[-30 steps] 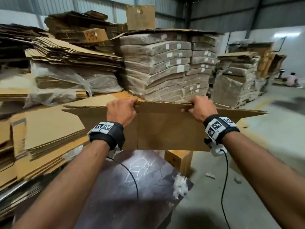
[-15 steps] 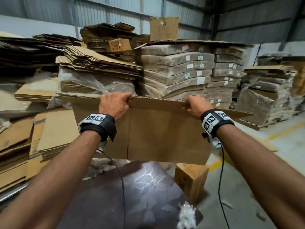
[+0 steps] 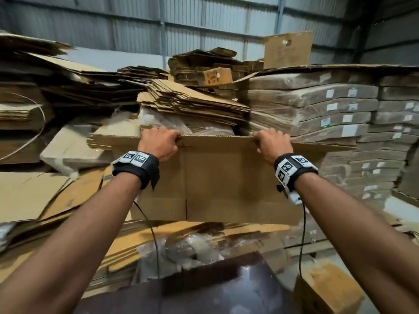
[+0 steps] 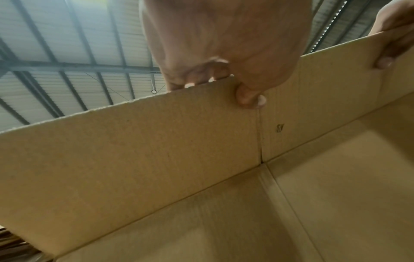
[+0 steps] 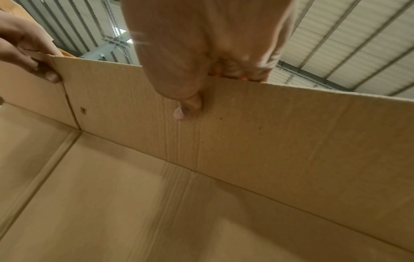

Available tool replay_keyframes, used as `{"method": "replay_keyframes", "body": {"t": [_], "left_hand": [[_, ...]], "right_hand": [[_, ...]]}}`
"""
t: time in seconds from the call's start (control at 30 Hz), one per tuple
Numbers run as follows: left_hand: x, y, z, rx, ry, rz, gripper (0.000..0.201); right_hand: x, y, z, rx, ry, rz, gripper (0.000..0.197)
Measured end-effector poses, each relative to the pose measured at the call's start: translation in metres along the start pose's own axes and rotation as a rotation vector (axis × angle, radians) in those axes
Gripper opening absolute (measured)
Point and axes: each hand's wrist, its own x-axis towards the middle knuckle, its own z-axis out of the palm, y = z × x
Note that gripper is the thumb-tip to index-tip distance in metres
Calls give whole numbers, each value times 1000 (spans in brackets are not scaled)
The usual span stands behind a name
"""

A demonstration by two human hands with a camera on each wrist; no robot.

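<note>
A flattened brown cardboard box (image 3: 226,177) hangs upright in front of me, held by its top edge. My left hand (image 3: 159,143) grips that edge left of the middle crease, fingers curled over the far side. My right hand (image 3: 271,143) grips the same edge further right. In the left wrist view the left hand (image 4: 224,74) pinches the cardboard box (image 4: 156,150) with the thumb on the near face. The right wrist view shows the right hand (image 5: 201,85) doing the same on the cardboard box (image 5: 268,133). The box's lower flaps hang free.
Tall stacks of flat cardboard (image 3: 192,105) and wrapped bundles (image 3: 317,109) fill the space behind and to both sides. A dark glossy board (image 3: 204,291) lies below my arms. A small carton (image 3: 328,291) stands at the lower right on the floor.
Both hands have lifted the cardboard box higher and carried it left toward the stacks. My view has turned left and up, away from the open floor on the right.
</note>
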Motion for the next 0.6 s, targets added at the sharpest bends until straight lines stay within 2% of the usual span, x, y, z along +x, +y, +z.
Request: {"method": "replay_keyframes", "body": {"t": [0.13,0.3,0.47,0.53,0.6], "left_hand": [[32,-42,29,-49,17,-84,30],[75,-77,66,-55,143,-183,53],[109,-100,107,-57,282,-281,47],[117,-107,133,-33,280,-288,51],[116,-109,165,-15,205,-291,52]], "right_hand": [[60,-39,28,21,42,-34,23],[131,-72,56,92,158,-71,23],[196,-94,93,201,327,-115,29],[213,-98,120,242,356,-129,37],[222,-102,158,254,320,-154,43]]}}
